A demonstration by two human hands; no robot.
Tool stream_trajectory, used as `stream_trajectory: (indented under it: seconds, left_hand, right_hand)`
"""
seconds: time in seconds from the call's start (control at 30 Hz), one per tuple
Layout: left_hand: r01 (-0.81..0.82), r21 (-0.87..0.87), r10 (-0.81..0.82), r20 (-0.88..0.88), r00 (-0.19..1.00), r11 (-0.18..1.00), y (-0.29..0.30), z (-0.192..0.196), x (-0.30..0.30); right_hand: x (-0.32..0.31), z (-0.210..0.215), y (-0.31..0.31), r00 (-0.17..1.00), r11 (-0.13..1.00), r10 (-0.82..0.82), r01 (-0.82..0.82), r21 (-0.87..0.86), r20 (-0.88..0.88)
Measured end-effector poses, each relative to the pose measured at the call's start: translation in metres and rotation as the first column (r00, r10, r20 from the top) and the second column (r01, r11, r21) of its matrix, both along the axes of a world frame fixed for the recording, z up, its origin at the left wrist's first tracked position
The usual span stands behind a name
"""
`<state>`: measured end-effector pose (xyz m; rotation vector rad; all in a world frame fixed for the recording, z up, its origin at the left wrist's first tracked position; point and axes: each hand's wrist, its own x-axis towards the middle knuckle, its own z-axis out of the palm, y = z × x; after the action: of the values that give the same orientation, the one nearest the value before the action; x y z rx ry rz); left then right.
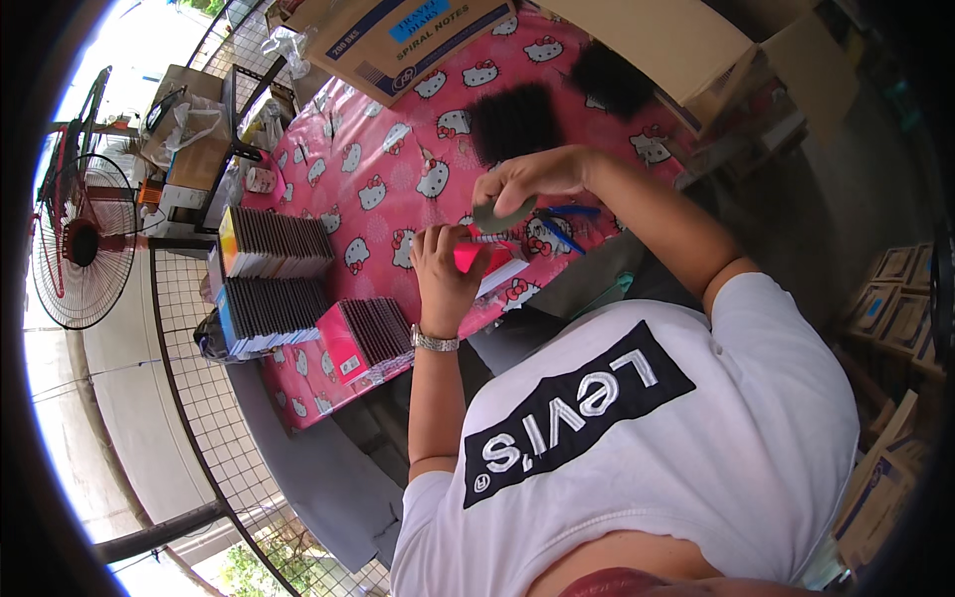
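Note:
A notebook with a pink cover and white pages [505, 271] lies near the front edge of the table. My left hand [445, 264], a metal watch on its wrist, is closed on the notebook's left side, fingers bent over it. Above the notebook's far edge my right hand [532, 184] grips a grey-green rounded piece [504, 216], whose kind I cannot make out. Under that piece a spiral coil [494, 238] runs along the notebook's edge. Blue-handled pliers [565, 235] lie just to the right of the notebook.
Stacks of spiral notebooks, yellow-edged [277, 243], blue [274, 310] and pink [363, 340], stand at the left. Dark coil piles [512, 121] lie behind my right hand on the pink patterned tablecloth [373, 224]. Cardboard boxes [398, 45] stand at the back; a fan [85, 242] is far left.

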<state>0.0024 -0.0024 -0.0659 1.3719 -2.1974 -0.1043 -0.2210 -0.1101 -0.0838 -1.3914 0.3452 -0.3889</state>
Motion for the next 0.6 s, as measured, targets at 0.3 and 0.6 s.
stream_trajectory:
  seconds: [0.3, 0.6]
  left_hand:
    - [-0.018, 0.045, 0.019, -0.036, 0.999, 0.999, 0.001, -0.002, 0.005]
    - [-0.024, 0.030, 0.026, -0.058, 0.998, 0.999, -0.004, 0.000, 0.036]
  right_hand:
    - [0.004, 0.015, -0.006, 0.987, 0.990, -0.028, 0.005, -0.142, -0.159]
    - [0.035, 0.013, -0.012, 0.996, 0.990, 0.083, -0.087, 0.107, 0.039]
